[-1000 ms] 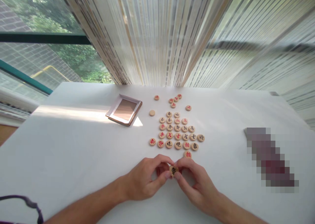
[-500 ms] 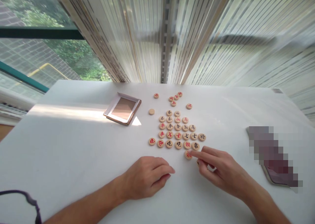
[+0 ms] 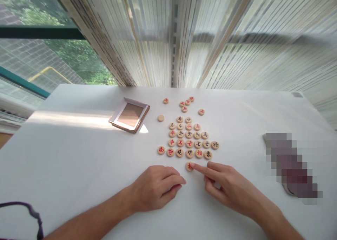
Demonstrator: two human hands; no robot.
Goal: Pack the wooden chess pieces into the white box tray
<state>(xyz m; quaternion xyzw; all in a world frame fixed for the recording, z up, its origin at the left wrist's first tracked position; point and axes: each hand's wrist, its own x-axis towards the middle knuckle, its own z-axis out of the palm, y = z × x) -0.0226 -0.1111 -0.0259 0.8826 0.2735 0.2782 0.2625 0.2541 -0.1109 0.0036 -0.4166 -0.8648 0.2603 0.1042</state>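
With its index fingertip, my right hand (image 3: 226,183) touches a round wooden xiangqi piece (image 3: 189,166) bearing a red character. That piece lies flat just below the lowest row, partly covered by the finger. The index finger is stretched out while the others bend under, and what lies beneath them is hidden. My left hand (image 3: 159,187) rests on the white table (image 3: 79,169), loosely closed with fingers together and nothing visible in it. Beyond the hands, several rows of xiangqi pieces (image 3: 189,144) with red or black characters lie face up.
Several loose red-marked pieces (image 3: 184,109) lie farther back, near one blank-faced disc (image 3: 160,118). A shallow open box (image 3: 129,115) sits at back left. On the right lies a blurred-out flat object (image 3: 292,166); eyeglasses (image 3: 33,212) show at lower left. Curtains (image 3: 152,39) hang behind the table.
My right hand has moved left, and the red-marked piece under its index finger has slid left with it, away from the row's right end. My left hand has stayed in place.
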